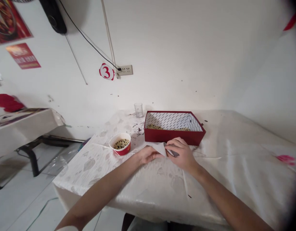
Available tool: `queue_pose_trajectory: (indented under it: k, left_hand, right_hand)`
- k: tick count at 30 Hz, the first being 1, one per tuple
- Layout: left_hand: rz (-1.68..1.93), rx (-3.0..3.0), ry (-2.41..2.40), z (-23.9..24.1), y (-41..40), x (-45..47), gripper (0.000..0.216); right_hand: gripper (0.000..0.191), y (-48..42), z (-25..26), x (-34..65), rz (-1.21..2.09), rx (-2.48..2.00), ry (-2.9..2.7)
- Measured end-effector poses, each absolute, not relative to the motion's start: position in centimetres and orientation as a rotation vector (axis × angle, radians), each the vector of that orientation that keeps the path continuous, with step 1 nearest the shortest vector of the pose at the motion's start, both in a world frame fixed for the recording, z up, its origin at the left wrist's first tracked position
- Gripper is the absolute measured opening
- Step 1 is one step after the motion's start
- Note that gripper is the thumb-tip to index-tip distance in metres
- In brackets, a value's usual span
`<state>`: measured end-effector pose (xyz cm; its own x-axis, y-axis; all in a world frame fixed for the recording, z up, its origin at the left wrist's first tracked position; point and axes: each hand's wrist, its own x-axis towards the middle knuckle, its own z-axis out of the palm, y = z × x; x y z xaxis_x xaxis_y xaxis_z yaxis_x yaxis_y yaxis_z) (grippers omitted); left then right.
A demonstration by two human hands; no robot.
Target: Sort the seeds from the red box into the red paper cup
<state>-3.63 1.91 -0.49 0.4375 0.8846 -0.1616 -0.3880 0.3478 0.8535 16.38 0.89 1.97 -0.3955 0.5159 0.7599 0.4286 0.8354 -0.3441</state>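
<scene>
My left hand (148,154) rests on the table with its fingers curled onto the edge of a white paper napkin (159,148). My right hand (182,153) is closed on the napkin's other side and pinches a small dark grey object (173,153) against it. Both hands lie just in front of a red shallow box (174,130) with a patterned white lining and a thin layer of seeds inside. A red paper bowl (120,144) of dark and light seeds stands left of my left hand.
A small clear glass (138,109) stands behind the box near the wall. The table (234,160) has a glossy white cloth with scattered dark specks. A second table (22,123) stands at the left. A wall socket (125,70) and a number 3 sign (106,72) hang above.
</scene>
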Motion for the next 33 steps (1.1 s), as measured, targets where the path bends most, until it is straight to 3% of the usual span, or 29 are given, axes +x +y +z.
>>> queue_pose_trajectory:
  k: [6,14,24,33]
  left_hand:
    - [0.944,0.710,0.767,0.5,1.4,-3.5,0.016]
    - [0.922,1.007,0.722,0.3,0.9,-3.4,0.032]
    - [0.870,0.639,0.649,-0.7,1.8,-3.5,0.022]
    - [0.883,0.761,0.684,-0.3,1.5,-3.3,0.022]
  right_hand:
    - [0.016,0.7,1.0,15.3,0.551,-0.729,-1.835]
    - [0.020,1.0,2.0,16.7,0.144,-0.732,-2.070]
    - [0.015,1.1,1.4,16.1,0.492,-0.771,-1.915]
    - [0.018,0.7,2.0,16.1,0.310,-0.627,-1.974]
